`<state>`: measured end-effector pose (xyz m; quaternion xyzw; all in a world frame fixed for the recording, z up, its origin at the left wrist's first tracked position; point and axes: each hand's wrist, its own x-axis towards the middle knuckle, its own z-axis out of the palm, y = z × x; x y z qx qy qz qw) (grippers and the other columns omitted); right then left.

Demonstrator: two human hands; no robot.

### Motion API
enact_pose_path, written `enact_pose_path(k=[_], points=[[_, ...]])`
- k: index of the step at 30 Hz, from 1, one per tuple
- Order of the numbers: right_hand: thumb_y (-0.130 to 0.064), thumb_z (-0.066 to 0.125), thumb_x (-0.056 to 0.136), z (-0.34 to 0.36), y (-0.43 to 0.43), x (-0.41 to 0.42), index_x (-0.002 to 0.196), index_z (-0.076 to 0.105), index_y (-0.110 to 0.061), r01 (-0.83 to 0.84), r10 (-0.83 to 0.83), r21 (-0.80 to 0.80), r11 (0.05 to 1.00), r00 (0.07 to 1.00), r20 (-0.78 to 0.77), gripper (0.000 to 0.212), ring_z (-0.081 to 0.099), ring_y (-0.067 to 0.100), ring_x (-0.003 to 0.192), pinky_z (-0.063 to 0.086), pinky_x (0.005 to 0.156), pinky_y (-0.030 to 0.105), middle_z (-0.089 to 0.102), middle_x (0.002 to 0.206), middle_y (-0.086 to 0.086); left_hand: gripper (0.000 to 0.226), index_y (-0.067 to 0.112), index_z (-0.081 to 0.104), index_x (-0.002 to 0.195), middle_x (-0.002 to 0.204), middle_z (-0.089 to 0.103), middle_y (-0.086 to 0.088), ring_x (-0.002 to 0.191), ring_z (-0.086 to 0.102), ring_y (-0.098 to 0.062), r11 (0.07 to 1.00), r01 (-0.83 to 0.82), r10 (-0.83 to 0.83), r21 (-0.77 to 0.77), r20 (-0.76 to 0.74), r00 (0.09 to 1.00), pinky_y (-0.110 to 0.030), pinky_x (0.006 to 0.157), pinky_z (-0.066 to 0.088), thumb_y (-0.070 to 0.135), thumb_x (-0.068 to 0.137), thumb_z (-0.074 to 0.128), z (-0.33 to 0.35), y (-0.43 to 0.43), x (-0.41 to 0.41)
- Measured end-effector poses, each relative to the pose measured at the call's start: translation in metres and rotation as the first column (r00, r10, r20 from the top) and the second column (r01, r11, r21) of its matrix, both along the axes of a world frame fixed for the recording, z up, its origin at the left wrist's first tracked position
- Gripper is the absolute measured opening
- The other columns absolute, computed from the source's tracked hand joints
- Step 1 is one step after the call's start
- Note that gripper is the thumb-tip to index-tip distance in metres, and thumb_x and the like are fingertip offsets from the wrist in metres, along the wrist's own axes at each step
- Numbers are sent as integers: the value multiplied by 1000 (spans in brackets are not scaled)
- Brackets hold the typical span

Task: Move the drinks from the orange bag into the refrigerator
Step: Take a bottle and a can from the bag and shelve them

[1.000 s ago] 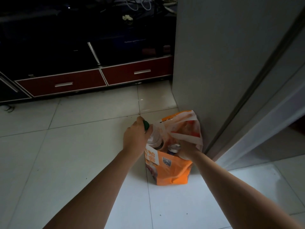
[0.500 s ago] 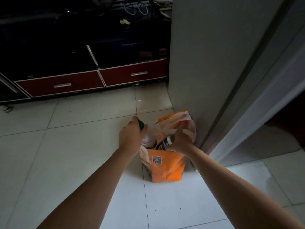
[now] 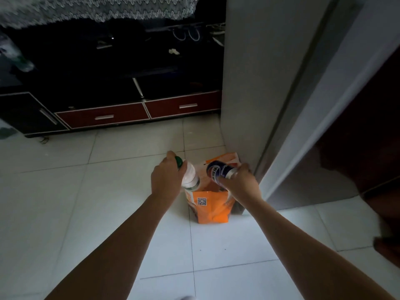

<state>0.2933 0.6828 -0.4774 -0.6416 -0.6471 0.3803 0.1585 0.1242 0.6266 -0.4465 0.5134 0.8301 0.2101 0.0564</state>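
An orange bag [image 3: 213,210] stands on the white tiled floor, against the corner of the grey refrigerator [image 3: 266,83]. My left hand [image 3: 165,178] grips a clear bottle with a green cap [image 3: 189,174] by its top, lifted above the bag's left side. My right hand [image 3: 240,182] holds a dark blue can [image 3: 218,171], tilted, over the bag's opening. The inside of the bag is mostly hidden by both drinks and my hands.
The refrigerator door [image 3: 337,100] stands ajar at the right with a dark gap behind it. A low black cabinet with two red drawers [image 3: 138,113] runs along the back wall. White tiled floor [image 3: 65,202] spreads to the left and front.
Both hands have risen out of the bag. The green-capped bottle and the blue can now show well above the bag's rim, and the view has pulled back and up.
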Motion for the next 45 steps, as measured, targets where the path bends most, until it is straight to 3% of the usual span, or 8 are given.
enact_pose_path(k=[8, 12, 17, 21, 23, 31, 39, 45], points=[[-37, 70, 77, 142, -42, 37, 121, 39, 0, 148, -206, -218, 965, 940, -272, 65, 56, 25, 98, 43, 75, 25, 56, 112, 12, 31, 1, 51, 97, 78, 63, -17, 68, 59, -26, 997, -18, 13, 75, 62, 998, -29, 64, 47, 31, 90, 53, 153, -44, 39], [-38, 74, 71, 204, -68, 63, 108, 44, -6, 92, -199, -300, 949, 916, -349, 58, 58, 22, 80, 42, 55, 17, 57, 99, 14, 30, 0, 50, 94, 72, 57, -15, 66, 57, -26, 994, -25, 19, 108, 56, 998, -28, 59, 39, 30, 90, 52, 232, -69, 64], [-29, 80, 63, 283, -106, 103, 119, 39, -4, 67, -243, -398, 915, 878, -411, 74, 62, 24, 89, 54, 82, 32, 59, 102, 10, 30, 3, 51, 97, 76, 60, -14, 69, 58, -26, 992, -49, 48, 118, 9, 999, -30, 61, 44, 32, 91, 51, 321, -103, 103], [-14, 72, 75, 342, -127, 140, 104, 55, -5, 8, -205, -393, 919, 863, -462, 35, 62, 10, 64, 48, 48, 10, 64, 81, 5, 32, 6, 50, 95, 73, 57, -10, 67, 59, -26, 999, 16, -12, 47, -91, 996, -32, 61, 47, 37, 91, 48, 381, -121, 130], [-6, 67, 78, 370, -135, 156, 101, 58, -5, 13, -210, -368, 930, 839, -502, 24, 62, 8, 58, 48, 48, 11, 63, 75, 2, 32, 7, 50, 95, 74, 58, -9, 68, 59, -27, 998, 60, -58, 4, -134, 989, -33, 62, 48, 39, 91, 48, 407, -126, 142], [-19, 74, 73, 426, -147, 202, 117, 50, -1, 200, -317, -268, 942, 790, -525, 53, 63, 29, 98, 51, 74, 30, 63, 110, 14, 37, 5, 47, 96, 86, 64, -15, 76, 62, -32, 976, 212, -215, -49, -58, 975, -38, 65, 51, 41, 89, 51, 469, -126, 185], [-19, 76, 71, 457, -154, 245, 120, 47, 0, 337, -405, -224, 914, 750, -522, 60, 63, 29, 95, 54, 82, 41, 61, 112, 15, 24, 2, 44, 96, 82, 51, -15, 76, 54, -28, 909, 412, -417, 69, 147, 897, -32, 64, 38, 24, 91, 52, 499, -108, 221], [-14, 77, 70, 473, -156, 262, 117, 46, 3, 431, -447, -158, 888, 736, -508, 59, 63, 27, 90, 54, 64, 28, 62, 109, 16, 23, 7, 33, 85, 62, 40, -2, 68, 51, -28, 859, 474, -501, 192, 127, 856, -33, 57, 39, 23, 93, 48, 514, -86, 232]])
